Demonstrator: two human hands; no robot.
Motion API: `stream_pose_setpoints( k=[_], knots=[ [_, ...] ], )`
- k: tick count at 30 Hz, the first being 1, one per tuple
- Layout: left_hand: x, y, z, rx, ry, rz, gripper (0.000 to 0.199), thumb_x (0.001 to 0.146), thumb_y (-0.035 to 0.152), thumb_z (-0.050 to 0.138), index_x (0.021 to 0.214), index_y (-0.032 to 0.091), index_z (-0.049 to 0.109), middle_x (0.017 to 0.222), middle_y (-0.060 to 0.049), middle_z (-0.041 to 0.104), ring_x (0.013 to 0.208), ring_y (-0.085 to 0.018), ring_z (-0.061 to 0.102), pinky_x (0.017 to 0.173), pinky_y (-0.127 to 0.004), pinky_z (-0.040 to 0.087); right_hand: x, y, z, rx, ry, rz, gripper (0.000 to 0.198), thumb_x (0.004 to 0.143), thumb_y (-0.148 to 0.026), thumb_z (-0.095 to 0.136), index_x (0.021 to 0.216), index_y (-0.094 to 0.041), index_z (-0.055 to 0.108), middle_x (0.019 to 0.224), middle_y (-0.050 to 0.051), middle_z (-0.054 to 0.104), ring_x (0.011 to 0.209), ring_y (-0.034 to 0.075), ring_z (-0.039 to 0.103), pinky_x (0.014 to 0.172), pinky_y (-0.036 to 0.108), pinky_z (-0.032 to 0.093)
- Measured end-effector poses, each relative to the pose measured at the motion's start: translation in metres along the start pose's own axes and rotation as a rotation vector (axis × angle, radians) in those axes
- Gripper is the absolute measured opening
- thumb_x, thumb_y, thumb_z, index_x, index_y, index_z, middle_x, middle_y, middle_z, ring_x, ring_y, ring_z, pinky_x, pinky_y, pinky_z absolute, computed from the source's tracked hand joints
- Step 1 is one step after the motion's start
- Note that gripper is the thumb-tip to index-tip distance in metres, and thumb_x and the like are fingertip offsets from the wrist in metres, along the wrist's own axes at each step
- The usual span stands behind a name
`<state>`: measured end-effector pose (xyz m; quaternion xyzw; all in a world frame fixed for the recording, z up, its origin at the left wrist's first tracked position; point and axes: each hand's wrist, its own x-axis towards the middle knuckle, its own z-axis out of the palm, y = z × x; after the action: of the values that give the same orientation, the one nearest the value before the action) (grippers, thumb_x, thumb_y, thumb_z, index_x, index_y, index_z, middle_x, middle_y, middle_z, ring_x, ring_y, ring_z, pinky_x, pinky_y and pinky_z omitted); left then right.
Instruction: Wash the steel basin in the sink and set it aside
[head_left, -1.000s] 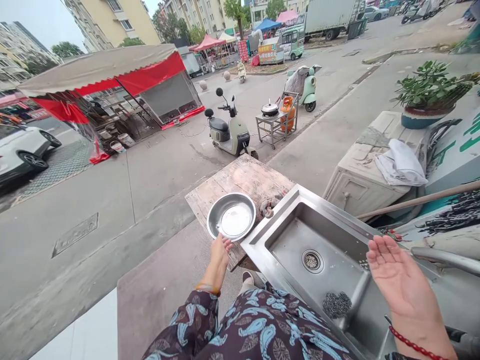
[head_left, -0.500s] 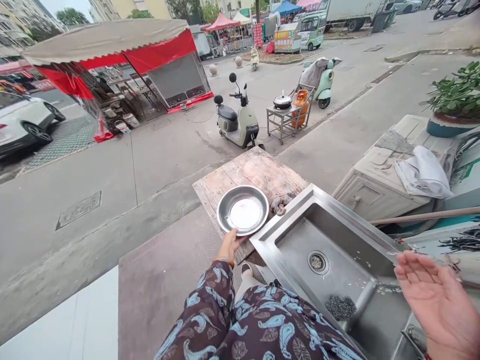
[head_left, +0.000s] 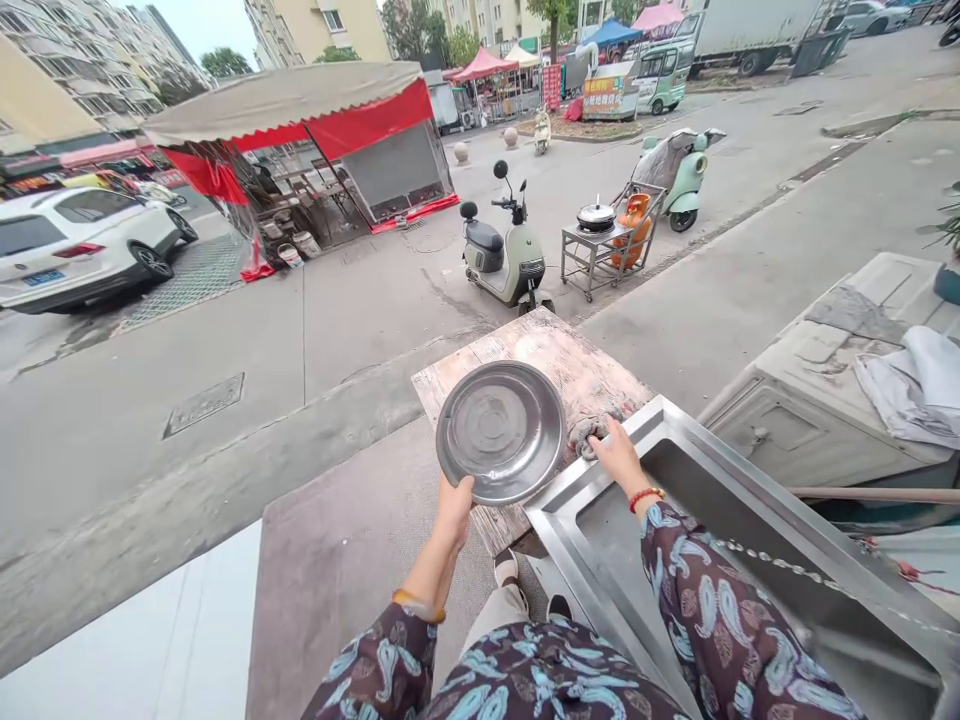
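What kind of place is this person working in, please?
Probably an outdoor washing spot at the edge of a street. A steel sink stands beside a worn wooden board in the open air, with parked scooters, a red-awning stall and a white car behind it.

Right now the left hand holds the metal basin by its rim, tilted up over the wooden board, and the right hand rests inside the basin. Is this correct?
Not quite. In the head view the right hand reaches the rag beside the sink, not inside the basin. The left hand does hold the basin's rim, tilted over the wooden board.
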<state>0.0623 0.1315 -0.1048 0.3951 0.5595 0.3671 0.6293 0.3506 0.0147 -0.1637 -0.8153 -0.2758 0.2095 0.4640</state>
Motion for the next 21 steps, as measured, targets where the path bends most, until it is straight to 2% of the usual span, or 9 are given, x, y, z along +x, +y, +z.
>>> stream_pose_setpoints(
  k=[3, 5, 8, 10, 12, 15, 18, 21],
  knots=[
    [-0.011, 0.011, -0.022, 0.065, 0.034, -0.039, 0.051, 0.072, 0.008, 0.062, 0.12, 0.023, 0.056, 0.106, -0.007, 0.068, 0.075, -0.014, 0.064, 0.058, -0.021, 0.051, 0.023, -0.005, 0.03, 0.002, -0.007, -0.029, 0.065, 0.071, -0.032, 0.068, 0.131, -0.016, 0.051, 0.153, 0.018, 0.033, 0.145, 0.04, 0.016, 0.116, 0.058, 0.012],
    [-0.015, 0.017, -0.032, 0.063, 0.039, -0.083, 0.045, 0.072, 0.009, 0.062, 0.115, 0.022, 0.057, 0.099, -0.005, 0.069, 0.071, -0.014, 0.064, 0.057, -0.022, 0.051, 0.026, -0.004, 0.042, 0.041, -0.018, -0.028, 0.052, 0.068, -0.026, 0.07, 0.119, -0.018, 0.058, 0.148, 0.017, 0.041, 0.145, 0.04, 0.016, 0.115, 0.06, 0.009],
    [-0.017, 0.023, -0.035, 0.013, 0.002, -0.155, 0.033, 0.073, 0.008, 0.061, 0.104, 0.019, 0.058, 0.085, -0.004, 0.069, 0.066, -0.013, 0.064, 0.059, -0.024, 0.052, 0.021, 0.0, 0.048, 0.157, -0.011, -0.005, 0.028, 0.068, -0.022, 0.067, 0.096, -0.019, 0.065, 0.124, 0.014, 0.061, 0.133, 0.035, 0.038, 0.114, 0.054, 0.018],
    [-0.015, 0.023, -0.029, -0.007, -0.026, -0.203, 0.026, 0.073, 0.008, 0.06, 0.098, 0.016, 0.058, 0.077, -0.004, 0.068, 0.064, -0.014, 0.064, 0.06, -0.025, 0.053, 0.012, 0.003, 0.039, 0.257, 0.045, 0.039, 0.025, 0.071, -0.028, 0.065, 0.095, -0.02, 0.064, 0.108, 0.01, 0.066, 0.116, 0.031, 0.052, 0.108, 0.051, 0.031],
    [-0.013, 0.021, -0.019, 0.0, -0.061, -0.229, 0.022, 0.074, 0.008, 0.06, 0.095, 0.015, 0.058, 0.073, -0.004, 0.067, 0.062, -0.015, 0.064, 0.061, -0.027, 0.054, -0.003, 0.006, 0.018, 0.365, 0.138, 0.089, 0.035, 0.077, -0.038, 0.06, 0.107, -0.021, 0.061, 0.103, 0.007, 0.066, 0.102, 0.026, 0.059, 0.097, 0.048, 0.043],
    [-0.014, 0.015, 0.003, 0.036, -0.127, -0.236, 0.022, 0.074, 0.01, 0.061, 0.095, 0.016, 0.057, 0.071, -0.002, 0.066, 0.059, -0.014, 0.062, 0.058, -0.027, 0.053, -0.043, 0.015, -0.036, 0.552, 0.294, 0.134, 0.047, 0.084, -0.05, 0.053, 0.125, -0.027, 0.05, 0.107, 0.003, 0.066, 0.089, 0.02, 0.063, 0.077, 0.038, 0.053],
    [-0.023, 0.002, 0.031, 0.082, -0.235, -0.228, 0.023, 0.072, 0.01, 0.063, 0.092, 0.018, 0.058, 0.072, 0.0, 0.066, 0.055, -0.012, 0.059, 0.055, -0.024, 0.051, -0.102, 0.027, -0.099, 0.896, 0.414, 0.187, 0.05, 0.077, -0.045, 0.068, 0.124, -0.035, 0.053, 0.101, -0.002, 0.067, 0.077, 0.014, 0.063, 0.064, 0.028, 0.051],
    [-0.039, -0.015, 0.068, 0.15, -0.416, -0.215, 0.025, 0.071, 0.011, 0.065, 0.095, 0.018, 0.059, 0.076, 0.0, 0.068, 0.056, -0.012, 0.061, 0.056, -0.025, 0.051, -0.159, 0.03, -0.139, 1.064, 0.471, 0.194, 0.05, 0.073, -0.038, 0.075, 0.12, -0.035, 0.059, 0.085, -0.005, 0.067, 0.061, 0.01, 0.057, 0.054, 0.02, 0.045]
  ],
)
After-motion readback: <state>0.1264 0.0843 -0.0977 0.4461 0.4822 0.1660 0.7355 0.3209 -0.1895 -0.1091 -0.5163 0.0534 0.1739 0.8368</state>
